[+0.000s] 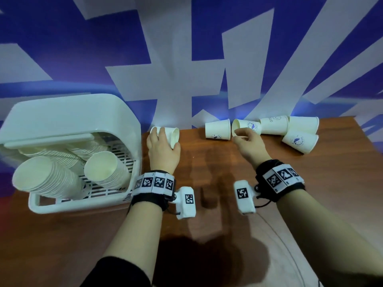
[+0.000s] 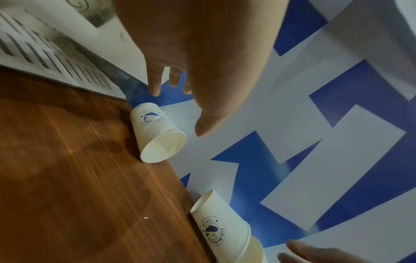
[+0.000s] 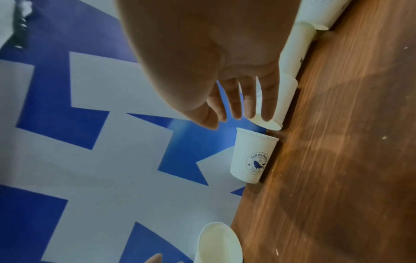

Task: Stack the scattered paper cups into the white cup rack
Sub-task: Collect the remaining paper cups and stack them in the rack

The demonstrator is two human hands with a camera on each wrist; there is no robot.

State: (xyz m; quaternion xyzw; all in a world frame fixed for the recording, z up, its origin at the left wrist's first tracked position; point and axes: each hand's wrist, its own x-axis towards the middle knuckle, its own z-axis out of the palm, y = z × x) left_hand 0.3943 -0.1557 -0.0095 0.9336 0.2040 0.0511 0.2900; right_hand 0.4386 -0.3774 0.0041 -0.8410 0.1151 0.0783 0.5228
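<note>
Several white paper cups lie on their sides along the back of the wooden table (image 1: 207,204). My left hand (image 1: 163,139) hovers spread over the leftmost cup (image 1: 171,134); in the left wrist view its straight fingers (image 2: 155,85) and thumb stay clear of that cup (image 2: 157,137). My right hand (image 1: 240,134) reaches to the mouth of another cup (image 1: 247,126). In the right wrist view its fingertips (image 3: 268,110) lie at that cup's rim (image 3: 283,99), and the thumb is apart. Between the hands lies a cup with a printed logo (image 1: 217,130). The white cup rack (image 1: 68,119) stands at the left.
The rack holds two slanted stacks of cups (image 1: 47,175) (image 1: 105,166). Three more cups (image 1: 299,141) lie together at the back right. A blue-and-white wall (image 1: 186,59) rises right behind the cups. Wooden tabletop stretches in front of the hands.
</note>
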